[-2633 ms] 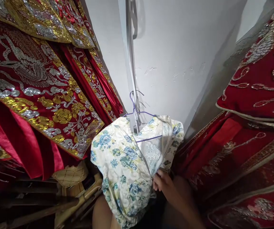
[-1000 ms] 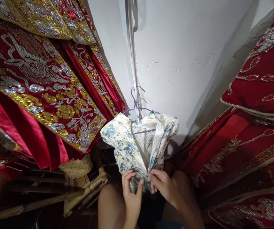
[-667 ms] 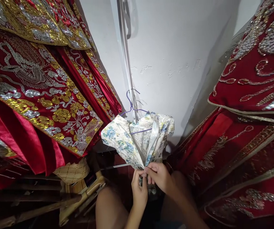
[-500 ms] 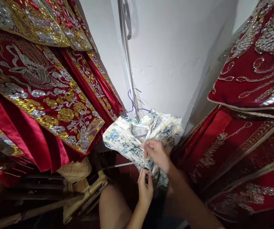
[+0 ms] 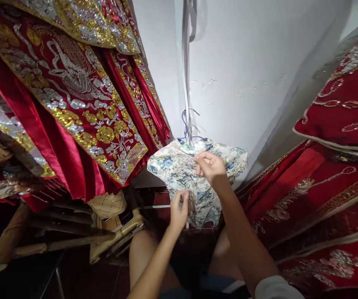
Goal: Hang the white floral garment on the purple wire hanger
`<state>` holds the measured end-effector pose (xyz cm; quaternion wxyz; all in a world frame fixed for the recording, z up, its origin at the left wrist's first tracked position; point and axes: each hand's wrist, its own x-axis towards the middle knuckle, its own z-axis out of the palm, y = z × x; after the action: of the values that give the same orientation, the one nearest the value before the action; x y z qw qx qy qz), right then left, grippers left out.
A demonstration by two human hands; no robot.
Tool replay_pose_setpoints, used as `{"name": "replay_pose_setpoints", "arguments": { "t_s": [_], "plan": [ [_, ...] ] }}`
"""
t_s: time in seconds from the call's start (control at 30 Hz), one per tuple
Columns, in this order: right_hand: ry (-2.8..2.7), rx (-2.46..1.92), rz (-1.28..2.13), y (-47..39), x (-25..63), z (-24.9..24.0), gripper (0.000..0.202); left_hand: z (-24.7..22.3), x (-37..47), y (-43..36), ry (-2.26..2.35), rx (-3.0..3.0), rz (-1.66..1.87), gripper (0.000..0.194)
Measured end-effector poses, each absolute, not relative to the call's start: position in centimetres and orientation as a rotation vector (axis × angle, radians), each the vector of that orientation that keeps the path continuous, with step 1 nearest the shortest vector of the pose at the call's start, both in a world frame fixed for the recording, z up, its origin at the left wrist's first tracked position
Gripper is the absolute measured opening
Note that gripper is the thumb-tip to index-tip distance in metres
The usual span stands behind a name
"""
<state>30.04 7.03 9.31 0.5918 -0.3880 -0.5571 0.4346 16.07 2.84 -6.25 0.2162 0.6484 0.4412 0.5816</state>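
Observation:
A white garment with a blue and green floral print (image 5: 179, 168) hangs on a purple wire hanger (image 5: 184, 120) in front of the wall. My right hand (image 5: 210, 164) is at its upper front below the neckline, thumb and fingers pinched together on the fabric edge. Lower and to the left, my left hand (image 5: 179, 207) is at the garment's front with its fingertips curled together; what lies between them is too small to tell. The garment's front now lies flatter, its lower hem hanging down between my knees.
Red garments with gold and silver sequins (image 5: 104, 120) hang at the left, beaded red ones (image 5: 337, 120) at the right. A bamboo chair (image 5: 119, 238) stands lower left. A pale pole (image 5: 185, 62) runs down the white wall (image 5: 244, 54).
My right hand has moved up toward the neckline, and my left hand has moved up and left. The garment's front, folded and gaping before, has spread flatter. The view has shifted.

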Motion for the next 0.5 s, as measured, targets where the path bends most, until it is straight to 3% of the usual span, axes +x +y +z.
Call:
{"name": "replay_pose_setpoints", "arguments": {
  "t_s": [0.1, 0.2, 0.33, 0.5],
  "plan": [
    [-1.283, -0.918, 0.968, 7.2, 30.6, 9.2, 0.030, 1.2, 15.1, 6.1, 1.183, 1.900, 1.864, 0.027],
    [-1.305, -0.895, 0.942, 7.2, 30.7, 9.7, 0.027, 6.8, 15.3, 8.5, 1.071, 2.189, 1.740, 0.032],
    [-1.302, -0.883, 0.917, 8.4, 30.6, 9.3, 0.026, 9.0, 16.9, 9.6, 1.129, 2.420, 1.687, 0.020],
    [-1.307, -1.021, 0.945, 10.2, 30.2, 4.5, 0.031, 9.6, 16.0, 9.8, 1.241, 2.178, 2.106, 0.019]
  ]
}}
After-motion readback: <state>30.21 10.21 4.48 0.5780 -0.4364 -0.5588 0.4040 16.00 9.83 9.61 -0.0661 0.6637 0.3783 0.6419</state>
